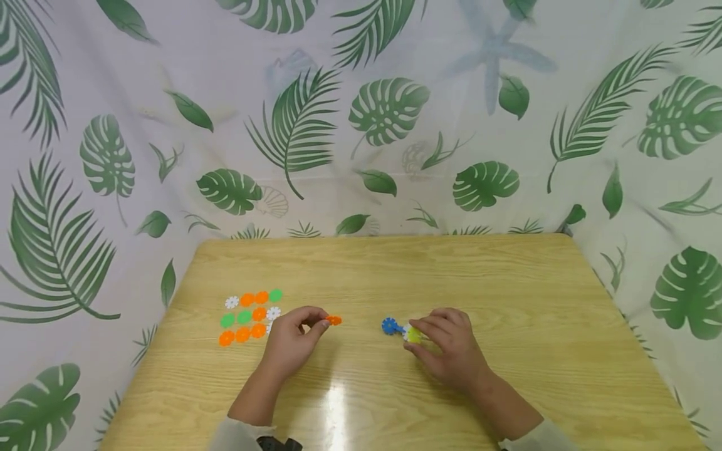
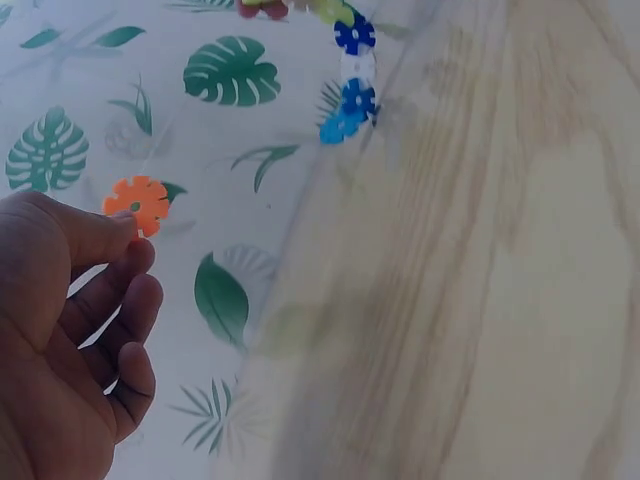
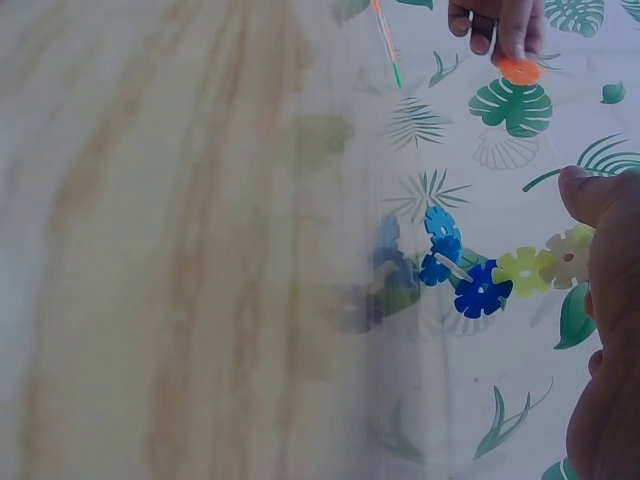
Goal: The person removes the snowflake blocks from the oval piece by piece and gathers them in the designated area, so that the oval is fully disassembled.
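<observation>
Between its thumb and fingertips, my left hand (image 1: 293, 341) pinches an orange notched plastic disc (image 1: 335, 320). That disc shows flat side on in the left wrist view, a small hole at its centre. My right hand (image 1: 451, 351) grips one end of a chain of joined notched discs (image 1: 389, 326), above the table. In the right wrist view the chain has light and dark blue discs (image 3: 484, 289), a thin white one edge on, a yellow-green disc (image 3: 524, 271) and a pale one by the thumb. The fingers hide part of the held end. A gap separates the orange disc from the chain.
Several loose orange (image 1: 242, 334), green (image 1: 227, 321) and white discs (image 1: 232, 302) lie in rows on the left of the wooden table (image 1: 507, 269). My left hand partly covers the nearest ones. A leaf-patterned cloth (image 1: 429, 200) hangs behind and beside the table.
</observation>
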The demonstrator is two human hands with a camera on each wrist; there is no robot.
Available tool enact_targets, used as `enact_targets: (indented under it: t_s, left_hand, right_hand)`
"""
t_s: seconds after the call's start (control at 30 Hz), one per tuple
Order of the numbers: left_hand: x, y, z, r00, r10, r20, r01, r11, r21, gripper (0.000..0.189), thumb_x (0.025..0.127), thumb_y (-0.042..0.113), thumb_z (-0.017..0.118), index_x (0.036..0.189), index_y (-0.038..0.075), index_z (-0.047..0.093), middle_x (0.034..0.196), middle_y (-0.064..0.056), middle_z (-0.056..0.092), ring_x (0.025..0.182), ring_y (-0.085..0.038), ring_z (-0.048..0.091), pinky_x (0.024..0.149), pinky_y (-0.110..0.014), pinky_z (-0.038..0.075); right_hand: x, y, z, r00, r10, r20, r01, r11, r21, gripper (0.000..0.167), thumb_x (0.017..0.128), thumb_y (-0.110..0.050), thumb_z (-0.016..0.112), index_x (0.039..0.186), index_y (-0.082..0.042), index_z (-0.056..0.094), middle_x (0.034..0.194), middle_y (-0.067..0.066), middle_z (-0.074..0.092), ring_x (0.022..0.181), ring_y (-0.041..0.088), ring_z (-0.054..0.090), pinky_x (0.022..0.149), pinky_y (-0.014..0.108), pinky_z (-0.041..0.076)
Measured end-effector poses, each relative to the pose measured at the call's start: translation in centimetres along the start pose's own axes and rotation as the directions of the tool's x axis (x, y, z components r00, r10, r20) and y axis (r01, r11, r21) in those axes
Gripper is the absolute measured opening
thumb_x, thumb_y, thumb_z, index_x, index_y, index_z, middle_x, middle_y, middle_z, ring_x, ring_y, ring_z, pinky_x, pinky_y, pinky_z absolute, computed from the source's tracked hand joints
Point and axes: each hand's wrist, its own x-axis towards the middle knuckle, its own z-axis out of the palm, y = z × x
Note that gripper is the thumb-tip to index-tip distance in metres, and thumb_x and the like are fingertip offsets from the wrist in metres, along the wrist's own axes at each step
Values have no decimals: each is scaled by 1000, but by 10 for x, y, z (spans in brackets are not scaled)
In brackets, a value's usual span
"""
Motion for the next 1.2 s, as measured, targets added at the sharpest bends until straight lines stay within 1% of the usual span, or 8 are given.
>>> enact_targets:
  t_s: [0.13,0.3,0.4,0.53,0.63,0.77,1.0,1.2]
  left_hand:
    - [-5,-10,-9,999,-37,-22,37,999,19,10,97,21,76,101,30,78,98,15,72,90,-10,64,76,-33,51]
    - [-7,-17,-17,999,-42,-26,43,998,40,11,98,21,75,103,29,80,99,14,72,89,-10,64,75,-33,52]
    - [-9,-20,-21,999,-38,-36,41,997,66,12,98,19,75,104,28,81,97,13,73,87,-11,64,71,-30,51]
    - [-12,-24,-26,996,-71,-59,76,993,93,12,96,18,77,105,25,82,93,12,73,84,-12,63,64,-28,49]
    - [-13,-27,-28,992,-105,-70,112,989,101,10,96,20,77,105,22,81,91,10,72,85,-13,64,68,-29,51]
    - [-15,-33,-31,986,-145,-82,154,982,108,8,95,20,78,103,19,79,89,8,72,85,-13,65,76,-32,54]
    - [-20,-41,-40,979,-180,-97,190,976,105,7,95,18,77,102,17,79,91,5,73,86,-14,65,77,-30,54]
    - [-26,-55,-49,969,-224,-103,236,965,119,10,97,21,76,105,17,78,96,4,74,89,-15,66,78,-29,56]
  right_hand:
    - [-2,0,0,1000,3,0,-3,1000,11,41,96,-45,74,110,-7,79,101,4,77,97,30,64,88,53,41]
    - [-4,0,0,1000,13,6,-13,1000,19,41,96,-44,74,112,-7,79,103,3,77,99,28,63,89,53,41]
    - [-4,-1,0,1000,12,4,-12,1000,21,41,96,-44,74,113,-7,79,103,3,77,99,28,63,89,53,40]
    - [-3,-1,1,1000,10,-3,-10,1000,19,41,97,-45,73,113,-7,79,103,3,77,99,29,63,89,54,40]
    - [-3,-2,0,1000,17,2,-17,1000,19,41,96,-45,74,113,-7,79,103,3,77,99,29,63,90,53,41]
    - [-3,-2,0,1000,20,5,-20,1000,20,41,96,-45,74,113,-7,79,103,3,77,99,28,63,90,54,41]
    - [-2,-1,1,999,-11,-35,12,1000,12,42,99,-46,70,112,-7,79,101,4,78,97,30,64,86,55,42]
    - [0,0,0,999,-24,-41,25,1000,8,42,98,-46,71,111,-7,79,101,5,78,96,30,64,86,56,42]
